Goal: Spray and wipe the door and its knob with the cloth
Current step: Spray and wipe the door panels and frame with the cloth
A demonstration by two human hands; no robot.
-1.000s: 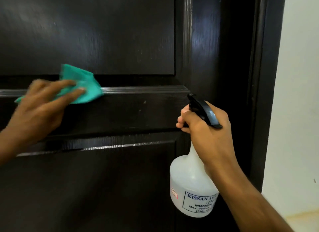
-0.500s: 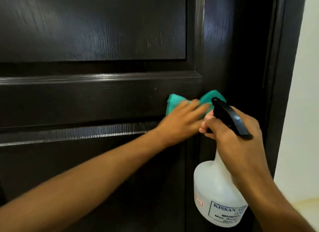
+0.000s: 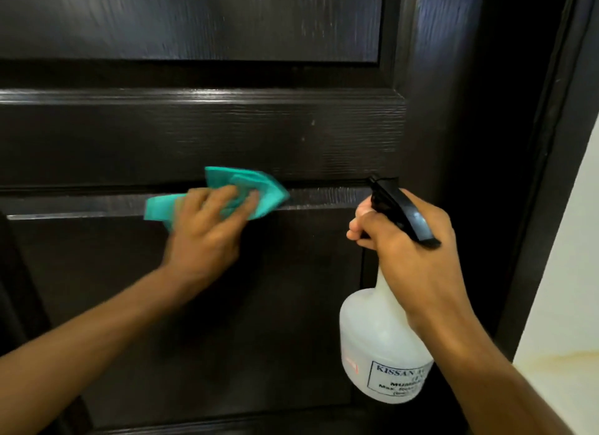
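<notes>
A dark brown panelled door fills most of the view. My left hand presses a teal cloth flat against the moulding below the door's middle rail, fingers spread over the cloth. My right hand grips the neck of a white spray bottle with a black trigger head, held upright close to the door's right stile, nozzle toward the door. The door knob is not in view.
The dark door frame runs down the right side. Beyond it stands a cream wall with a yellowish stain low down.
My left hand swept the cloth from the far left across to the right stile, then back left and down onto the lower moulding. The bottle stayed at the right.
</notes>
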